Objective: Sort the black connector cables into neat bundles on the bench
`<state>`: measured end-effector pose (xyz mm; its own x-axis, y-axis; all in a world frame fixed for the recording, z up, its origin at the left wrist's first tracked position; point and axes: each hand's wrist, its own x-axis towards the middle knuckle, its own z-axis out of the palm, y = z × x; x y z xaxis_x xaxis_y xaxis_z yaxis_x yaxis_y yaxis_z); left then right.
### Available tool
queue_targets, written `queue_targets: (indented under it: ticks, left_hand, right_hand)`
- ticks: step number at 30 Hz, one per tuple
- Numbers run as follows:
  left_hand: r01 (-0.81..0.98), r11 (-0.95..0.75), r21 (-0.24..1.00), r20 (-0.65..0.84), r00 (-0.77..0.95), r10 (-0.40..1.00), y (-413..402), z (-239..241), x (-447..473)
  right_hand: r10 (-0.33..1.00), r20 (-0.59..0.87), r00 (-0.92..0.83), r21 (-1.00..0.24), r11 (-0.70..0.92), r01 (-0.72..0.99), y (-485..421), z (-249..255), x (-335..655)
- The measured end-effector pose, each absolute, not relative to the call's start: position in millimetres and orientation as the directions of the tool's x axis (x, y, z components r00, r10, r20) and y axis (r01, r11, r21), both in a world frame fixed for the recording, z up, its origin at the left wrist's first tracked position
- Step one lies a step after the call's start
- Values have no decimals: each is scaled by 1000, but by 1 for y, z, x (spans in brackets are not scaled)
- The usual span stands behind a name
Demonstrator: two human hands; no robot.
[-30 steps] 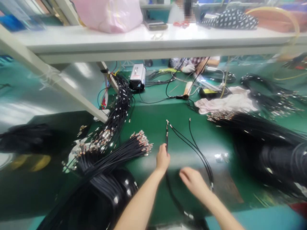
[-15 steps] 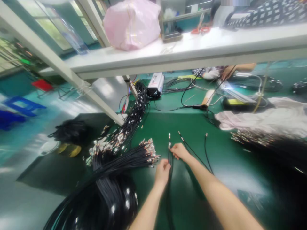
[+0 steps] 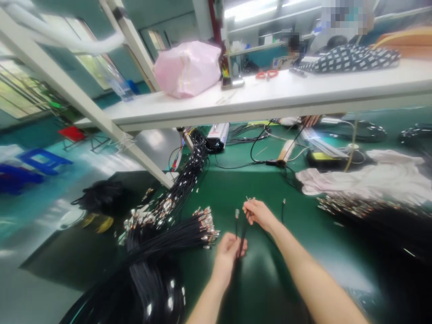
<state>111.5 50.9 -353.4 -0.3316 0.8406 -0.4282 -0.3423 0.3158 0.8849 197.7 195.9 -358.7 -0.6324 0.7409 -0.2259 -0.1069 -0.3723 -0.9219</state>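
Note:
My left hand is closed around thin black cables whose metal-tipped ends stick up just above its fingers. My right hand pinches the connector end of one of these cables, a little higher and to the right of the left hand. Another loose cable end lies on the green mat just right of my right hand. A thick bundle of black cables with metal connectors lies left of my hands.
A white shelf spans overhead with a pink bag on it. Further cable bundles lie at the left and right. A pale cloth and a co-worker's hand are across the bench.
The view tilted up. My right hand came forward from near the bench edge to the cable ends and pinched one. My left hand kept hold of the cables and drew back slightly.

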Motion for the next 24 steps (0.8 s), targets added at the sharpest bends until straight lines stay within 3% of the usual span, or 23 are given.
queue_targets:
  ticks: [2, 6, 10, 13, 16, 20, 24]
  left_hand:
    - [-351, 282, 893, -411, -376, 831, 58, -344, 112]
    - [-199, 369, 908, -413, -267, 871, 66, -339, 114]
    - [-158, 361, 919, -393, -317, 863, 56, -349, 106]
    - [-244, 333, 911, -404, -358, 842, 50, -356, 95]
    - [-319, 298, 900, -408, -373, 833, 53, -359, 88]
    - [-328, 309, 893, -419, -352, 837, 59, -358, 89]
    - [-311, 311, 898, -413, -353, 840, 61, -362, 93]
  right_hand:
    - [736, -217, -641, -939, -337, -69, 187, -353, 195]
    - [765, -198, -613, -975, -220, 41, 169, -351, 193]
    - [850, -229, -475, -952, -94, 292, 167, -372, 222]
    - [922, -229, -312, -821, -10, 571, 161, -398, 254]
    - [939, -226, -258, -650, 51, 758, 149, -415, 275]
    - [957, -214, -194, -479, 71, 875, 141, -414, 293]
    - [982, -183, -38, -336, -26, 941, 141, -411, 310]
